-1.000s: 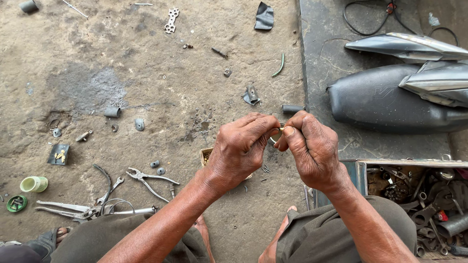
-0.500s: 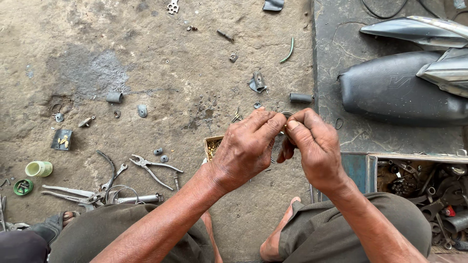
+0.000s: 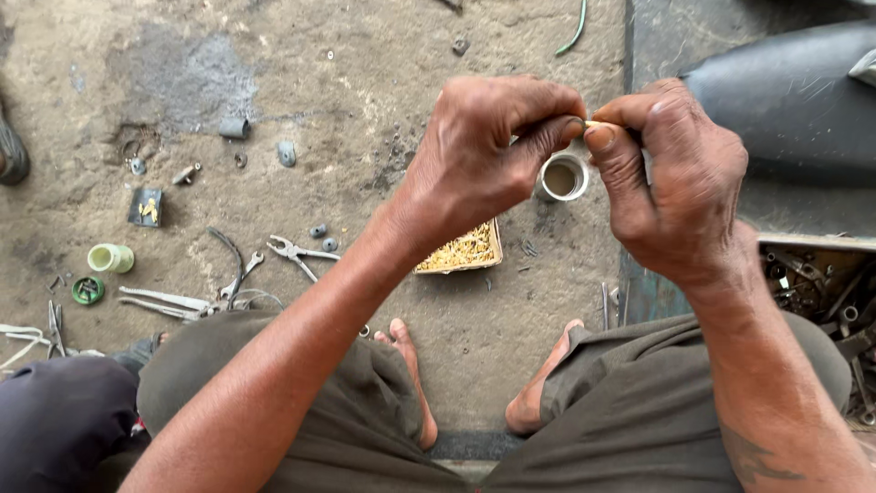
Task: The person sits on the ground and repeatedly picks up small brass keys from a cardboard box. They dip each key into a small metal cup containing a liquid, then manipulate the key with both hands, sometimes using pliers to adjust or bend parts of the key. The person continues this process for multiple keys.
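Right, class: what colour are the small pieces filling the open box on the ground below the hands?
Pale yellow to golden; the box shows best in the head view, lying just below the left hand.

Shiny metal ring (image 3: 560,177), rough concrete floor (image 3: 365,82), steel pliers (image 3: 297,253)

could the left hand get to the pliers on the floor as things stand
Probably yes: the pliers lie in the open on the floor, left of the left hand, nothing covering them. But its fingers now pinch a small piece with the right hand.
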